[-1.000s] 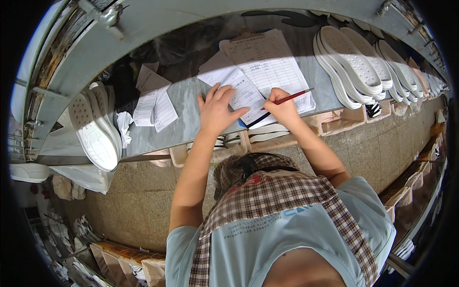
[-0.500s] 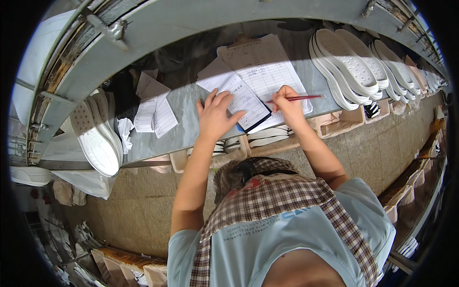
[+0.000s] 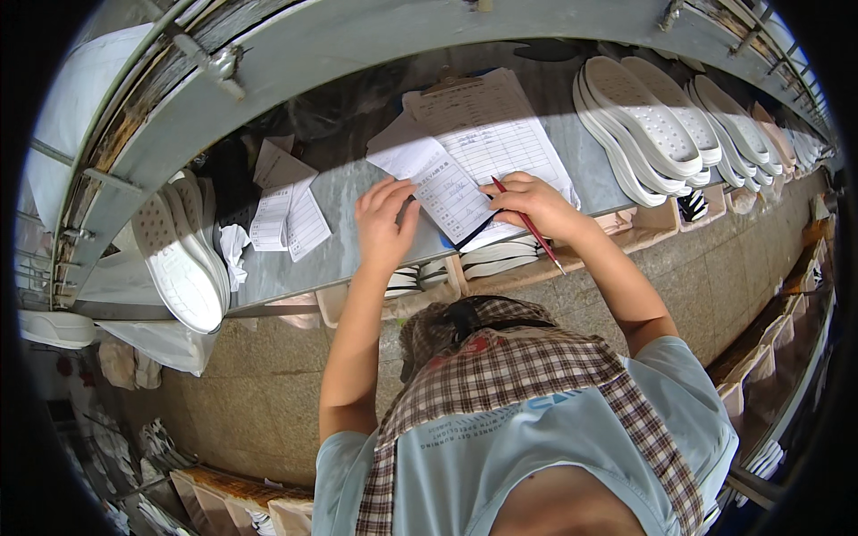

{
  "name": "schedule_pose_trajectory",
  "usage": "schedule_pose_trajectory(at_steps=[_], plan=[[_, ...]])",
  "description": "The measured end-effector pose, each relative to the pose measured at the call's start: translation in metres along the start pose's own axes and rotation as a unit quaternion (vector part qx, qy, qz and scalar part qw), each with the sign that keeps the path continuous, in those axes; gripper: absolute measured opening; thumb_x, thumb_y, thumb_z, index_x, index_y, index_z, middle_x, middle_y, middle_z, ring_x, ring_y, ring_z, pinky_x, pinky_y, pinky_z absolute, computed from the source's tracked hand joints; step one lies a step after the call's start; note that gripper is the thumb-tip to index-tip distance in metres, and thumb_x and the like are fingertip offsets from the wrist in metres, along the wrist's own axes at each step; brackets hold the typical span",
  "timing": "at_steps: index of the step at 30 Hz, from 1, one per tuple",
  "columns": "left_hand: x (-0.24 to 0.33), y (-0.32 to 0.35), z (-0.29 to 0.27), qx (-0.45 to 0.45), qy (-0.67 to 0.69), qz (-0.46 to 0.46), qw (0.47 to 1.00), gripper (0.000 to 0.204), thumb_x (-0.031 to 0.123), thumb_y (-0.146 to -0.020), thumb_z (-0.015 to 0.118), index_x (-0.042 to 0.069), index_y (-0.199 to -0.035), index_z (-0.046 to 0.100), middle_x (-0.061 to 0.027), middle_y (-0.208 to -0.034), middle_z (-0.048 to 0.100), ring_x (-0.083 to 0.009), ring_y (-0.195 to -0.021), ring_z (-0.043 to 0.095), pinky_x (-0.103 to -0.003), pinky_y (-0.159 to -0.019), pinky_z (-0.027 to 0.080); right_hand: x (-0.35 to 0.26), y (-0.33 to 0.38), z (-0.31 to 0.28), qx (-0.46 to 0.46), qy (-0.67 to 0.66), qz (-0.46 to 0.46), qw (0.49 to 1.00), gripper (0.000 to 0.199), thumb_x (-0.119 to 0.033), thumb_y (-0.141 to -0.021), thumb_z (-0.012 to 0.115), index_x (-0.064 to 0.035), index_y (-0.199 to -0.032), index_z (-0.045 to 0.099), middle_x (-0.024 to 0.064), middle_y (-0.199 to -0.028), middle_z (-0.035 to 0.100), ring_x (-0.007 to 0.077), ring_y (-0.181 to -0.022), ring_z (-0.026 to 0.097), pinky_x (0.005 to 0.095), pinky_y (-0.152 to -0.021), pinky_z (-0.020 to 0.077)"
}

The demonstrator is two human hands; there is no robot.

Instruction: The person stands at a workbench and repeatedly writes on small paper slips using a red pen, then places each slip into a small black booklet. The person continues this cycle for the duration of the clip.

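Red pen point(image 3: 542, 241) tucked in the right hand point(image 3: 541, 205), right of centre; beside it, at upper centre, a printed white slip point(image 3: 449, 191). The left hand point(image 3: 385, 225) curves at the slip's left edge; I cannot tell whether it grips. White soles point(image 3: 657, 125) lie upper right.

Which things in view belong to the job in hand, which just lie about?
In use:
- red pen, held in the right hand
- printed slip, between it and the left hand
- clipped sheets, partly under the slip

Lying about:
- left white soles
- right white soles
- loose slips
- crumpled white scrap
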State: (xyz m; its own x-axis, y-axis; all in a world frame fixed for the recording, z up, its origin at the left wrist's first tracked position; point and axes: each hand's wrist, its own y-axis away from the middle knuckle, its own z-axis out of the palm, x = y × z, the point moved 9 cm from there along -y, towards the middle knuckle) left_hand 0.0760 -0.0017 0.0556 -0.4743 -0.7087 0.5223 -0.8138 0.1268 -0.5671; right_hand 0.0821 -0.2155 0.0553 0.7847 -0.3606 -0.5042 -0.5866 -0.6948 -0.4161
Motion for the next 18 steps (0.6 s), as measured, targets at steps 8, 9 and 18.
schedule_pose_trajectory(at_steps=[8, 9, 18], plan=[[0.012, 0.016, -0.016, -0.027, 0.084, -0.039, 0.995, 0.016, 0.015, -0.082, 0.068, 0.005, -0.094, 0.068, -0.0079, -0.099, 0.068, -0.0284, -0.093, 0.062, -0.037, -0.08, 0.049, 0.034, 0.002, 0.001, 0.088, -0.186, 0.213, 0.955, 0.015, -0.013, -0.087, 0.07, -0.0016, -0.094, 0.066, 0.0075, -0.087, 0.069, 0.0146, -0.079, 0.062, 0.0271, -0.073, 0.0505], [0.021, 0.014, -0.011, -0.044, 0.085, -0.013, 0.995, 0.018, 0.016, -0.081, 0.069, 0.005, -0.094, 0.068, -0.0077, -0.099, 0.068, -0.0284, -0.093, 0.062, -0.038, -0.08, 0.049, 0.032, 0.0, -0.003, 0.113, -0.2, 0.214, 0.949, 0.014, -0.012, -0.089, 0.068, 0.0, -0.095, 0.065, 0.0046, -0.083, 0.066, 0.011, -0.075, 0.06, 0.024, -0.07, 0.0491], [0.057, -0.009, 0.04, -0.187, -0.125, 0.128, 0.966, 0.019, 0.021, -0.072, 0.07, 0.006, -0.084, 0.067, -0.0067, -0.088, 0.064, -0.0273, -0.087, 0.061, -0.039, -0.079, 0.049, 0.025, -0.016, -0.025, 0.246, -0.372, 0.229, 0.865, 0.008, -0.009, -0.092, 0.063, -0.0017, -0.095, 0.063, 0.0036, -0.084, 0.066, 0.0113, -0.079, 0.067, 0.0219, -0.065, 0.0477]])
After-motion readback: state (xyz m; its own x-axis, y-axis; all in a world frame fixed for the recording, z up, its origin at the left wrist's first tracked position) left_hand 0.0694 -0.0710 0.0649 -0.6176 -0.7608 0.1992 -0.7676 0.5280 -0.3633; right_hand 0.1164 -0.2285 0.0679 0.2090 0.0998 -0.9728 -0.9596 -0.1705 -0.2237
